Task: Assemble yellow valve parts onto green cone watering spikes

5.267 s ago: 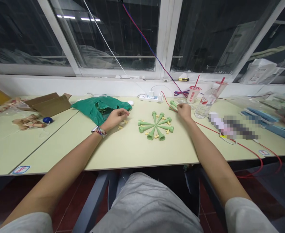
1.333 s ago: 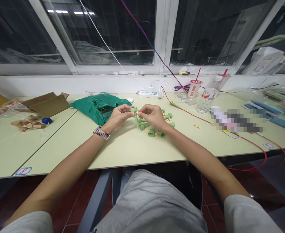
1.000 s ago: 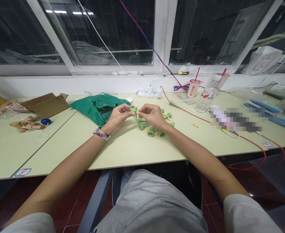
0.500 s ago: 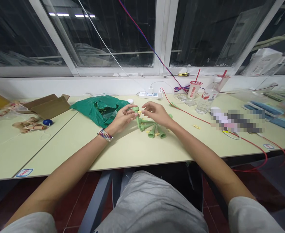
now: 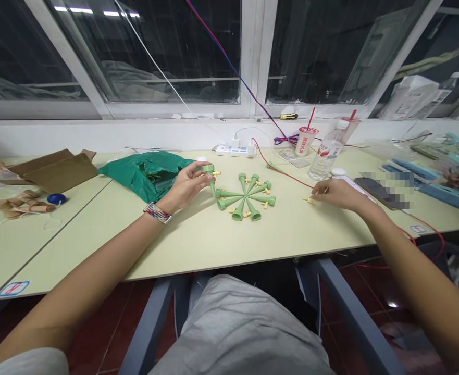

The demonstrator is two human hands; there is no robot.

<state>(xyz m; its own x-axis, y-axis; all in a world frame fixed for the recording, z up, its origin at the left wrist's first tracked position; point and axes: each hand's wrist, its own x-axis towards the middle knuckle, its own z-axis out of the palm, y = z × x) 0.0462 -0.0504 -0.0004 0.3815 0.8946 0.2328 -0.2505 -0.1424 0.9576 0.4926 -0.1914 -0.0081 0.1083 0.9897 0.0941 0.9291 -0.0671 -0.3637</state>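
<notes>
My left hand (image 5: 192, 182) grips a green plastic plant watering spike (image 5: 212, 187) near its wide cap, with the tip pointing down. A yellow valve (image 5: 216, 173) sticks out of the spike's side. My right hand (image 5: 333, 192) is out to the right, fingers curved and a little apart, at the small yellow valve pieces (image 5: 308, 200) on the table. Contact between fingertips and pieces is hard to make out. Between the hands, several green spikes (image 5: 237, 213) lie in a ring, tips inward, with yellow valves beside their caps.
A torn green plastic bag (image 5: 135, 174) lies left of my left hand. One more spike (image 5: 275, 167) lies near the red cable. A water bottle (image 5: 326, 151), a cup (image 5: 305, 140) and a phone (image 5: 381, 191) stand or lie to the right. A power strip (image 5: 233, 151) is behind.
My right hand has left the spike in my left hand and moved right to the loose yellow pieces. My left hand still holds its spike. The ring of spikes is now uncovered.
</notes>
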